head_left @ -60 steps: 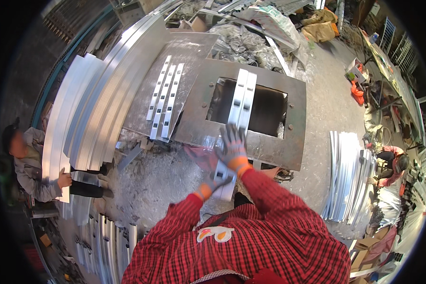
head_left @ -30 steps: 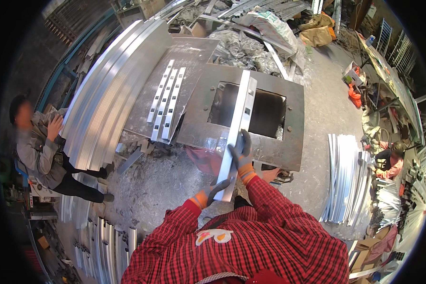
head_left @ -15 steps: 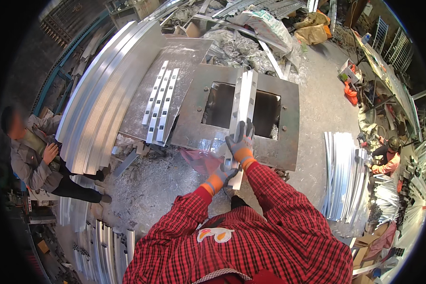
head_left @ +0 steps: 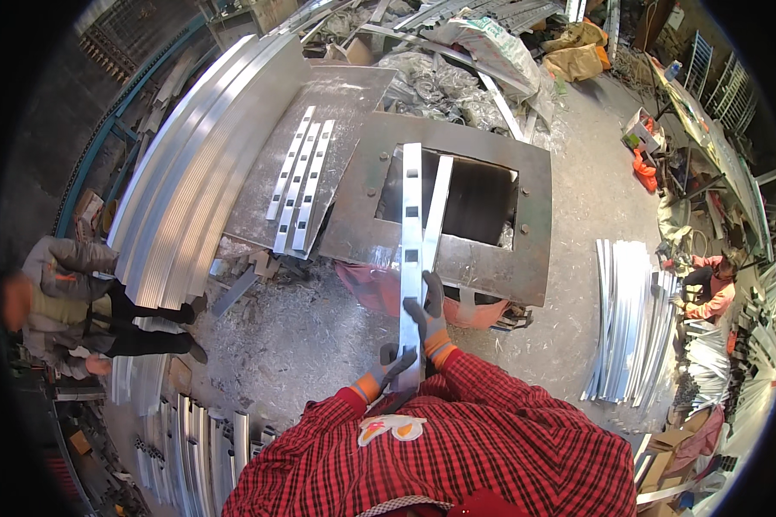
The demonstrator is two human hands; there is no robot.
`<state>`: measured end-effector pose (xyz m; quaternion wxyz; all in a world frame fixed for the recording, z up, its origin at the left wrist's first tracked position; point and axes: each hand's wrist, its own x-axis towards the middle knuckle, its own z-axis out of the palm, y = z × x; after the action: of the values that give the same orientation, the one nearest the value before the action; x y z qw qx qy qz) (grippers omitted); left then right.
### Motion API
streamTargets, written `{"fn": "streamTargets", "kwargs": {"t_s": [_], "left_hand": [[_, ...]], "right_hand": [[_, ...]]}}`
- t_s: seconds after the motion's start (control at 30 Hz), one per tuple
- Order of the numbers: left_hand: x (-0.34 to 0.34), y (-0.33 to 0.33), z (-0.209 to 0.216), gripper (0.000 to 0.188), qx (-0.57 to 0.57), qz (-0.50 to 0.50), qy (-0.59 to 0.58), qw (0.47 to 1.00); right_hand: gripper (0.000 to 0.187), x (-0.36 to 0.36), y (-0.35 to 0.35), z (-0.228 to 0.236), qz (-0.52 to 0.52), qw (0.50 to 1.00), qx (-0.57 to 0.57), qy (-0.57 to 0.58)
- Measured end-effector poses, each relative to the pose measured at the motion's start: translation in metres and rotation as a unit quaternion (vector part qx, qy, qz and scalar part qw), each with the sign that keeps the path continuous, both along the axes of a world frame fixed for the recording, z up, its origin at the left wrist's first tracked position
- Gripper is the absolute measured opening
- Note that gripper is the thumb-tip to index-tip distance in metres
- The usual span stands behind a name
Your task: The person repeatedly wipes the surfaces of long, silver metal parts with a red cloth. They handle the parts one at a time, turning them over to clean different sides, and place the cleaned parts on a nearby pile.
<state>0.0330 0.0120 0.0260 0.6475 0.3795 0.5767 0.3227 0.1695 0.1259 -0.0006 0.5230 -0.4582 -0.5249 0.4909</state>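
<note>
Both my gloved hands are closed around a silver metal bar with square holes [head_left: 411,233]. It points away from me over a steel plate with a large rectangular opening [head_left: 336,228]. My right hand [head_left: 433,319] grips it from the right side, farther along. Near the close end, my left hand [head_left: 390,369] holds it from the left. A second plain metal bar [head_left: 440,198] slants across the opening, partly behind the held one; whether it rests on the plate I cannot tell. Three similar holed bars [head_left: 303,189] lie side by side on a flat sheet to the left.
Long ribbed metal profiles [head_left: 194,185] are stacked at the left. A person in a grey jacket [head_left: 56,302] stands beside them. Bundles of metal strips [head_left: 625,327] lie on the right, where another person [head_left: 709,289] works. Plastic wrapping [head_left: 431,86] is heaped beyond the plate.
The holed bar has come toward me and turned so its holes face up, apart from the second bar. Both hands moved closer to my body. The person on the left has bent over.
</note>
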Motion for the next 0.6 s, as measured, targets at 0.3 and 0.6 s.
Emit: {"fn": "streamTargets", "kwargs": {"t_s": [0.3, 0.6], "left_hand": [[0.006, 0.125, 0.035, 0.073, 0.0, 0.01, 0.07, 0.997], [0.013, 0.123, 0.037, 0.091, 0.046, -0.006, 0.275, 0.96]], "right_hand": [[0.051, 0.003, 0.118, 0.028, 0.036, 0.975, 0.018, -0.22], [0.03, 0.038, 0.126, -0.043, 0.112, 0.649, 0.112, -0.744]]}}
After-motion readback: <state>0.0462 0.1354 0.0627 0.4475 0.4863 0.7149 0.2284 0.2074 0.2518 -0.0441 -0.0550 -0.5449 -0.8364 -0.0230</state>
